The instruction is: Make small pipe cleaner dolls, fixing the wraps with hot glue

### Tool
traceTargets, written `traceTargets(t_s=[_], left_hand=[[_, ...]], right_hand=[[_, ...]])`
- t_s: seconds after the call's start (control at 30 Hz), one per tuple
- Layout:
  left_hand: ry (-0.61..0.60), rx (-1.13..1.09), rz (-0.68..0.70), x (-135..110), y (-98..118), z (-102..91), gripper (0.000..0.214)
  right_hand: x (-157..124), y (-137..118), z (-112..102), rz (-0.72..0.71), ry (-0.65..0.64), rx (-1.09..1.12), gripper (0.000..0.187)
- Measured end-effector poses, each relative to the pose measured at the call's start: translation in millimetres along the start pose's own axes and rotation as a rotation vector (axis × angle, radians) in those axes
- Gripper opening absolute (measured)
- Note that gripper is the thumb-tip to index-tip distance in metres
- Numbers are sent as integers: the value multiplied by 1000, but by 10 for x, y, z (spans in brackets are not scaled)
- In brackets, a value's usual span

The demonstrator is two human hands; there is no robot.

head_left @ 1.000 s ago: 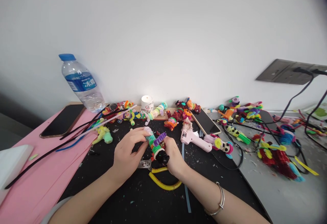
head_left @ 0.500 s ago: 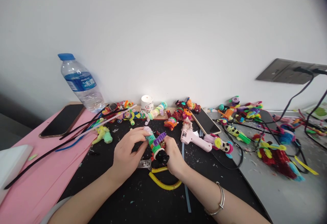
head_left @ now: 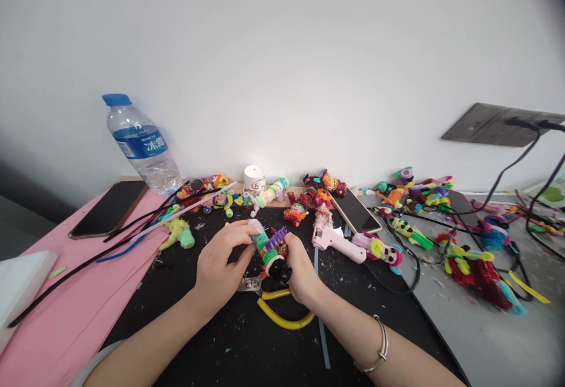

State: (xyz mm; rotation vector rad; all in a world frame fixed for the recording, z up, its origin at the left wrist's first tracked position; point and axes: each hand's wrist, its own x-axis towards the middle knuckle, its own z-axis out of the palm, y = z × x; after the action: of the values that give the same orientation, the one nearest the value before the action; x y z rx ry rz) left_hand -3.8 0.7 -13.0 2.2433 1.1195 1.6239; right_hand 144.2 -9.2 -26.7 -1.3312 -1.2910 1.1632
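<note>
One fuzzy figure (head_left: 261,243): left fingers (head_left: 236,234) grasping pale end, right fingers (head_left: 293,252) grasping near dark end; yellow-handled tool (head_left: 282,319) beneath

1. Fingertips of the right hand (head_left: 304,269) are mostly hidden behind the colourful figure (head_left: 261,240).
2. This same hand covers part of the yellow-handled tool (head_left: 282,320).
3. Left edge cuts the white object (head_left: 26,281).

On my feed, I saw a blue-capped water bottle (head_left: 143,147) near a dark-screened phone (head_left: 108,209) on pink sheeting (head_left: 95,278). Far right, a wall socket (head_left: 479,125) held black plugs (head_left: 519,121).
</note>
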Motion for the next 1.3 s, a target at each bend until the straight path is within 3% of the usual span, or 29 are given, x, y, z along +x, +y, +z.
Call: traceTargets(t_s=[0.07,0.27,0.63,1.0,1.3], left_hand=[[-1,-10,7,-2,-5,1,21],[0,-15,1,-3,-7,1,21],[-6,-31,31,11,10,-4,25],[-7,-37,34,13,-4,6,28],[-12,-44,19,2,5,-2,27]], right_hand=[[-17,-87,-16,27,24,38,36],[-69,-288,-87,41,26,-138,30],[-1,-76,-6,47,34,121,38],[-67,-316,-99,54,22,-117,29],[1,-62,-24,85,13,185,37]])
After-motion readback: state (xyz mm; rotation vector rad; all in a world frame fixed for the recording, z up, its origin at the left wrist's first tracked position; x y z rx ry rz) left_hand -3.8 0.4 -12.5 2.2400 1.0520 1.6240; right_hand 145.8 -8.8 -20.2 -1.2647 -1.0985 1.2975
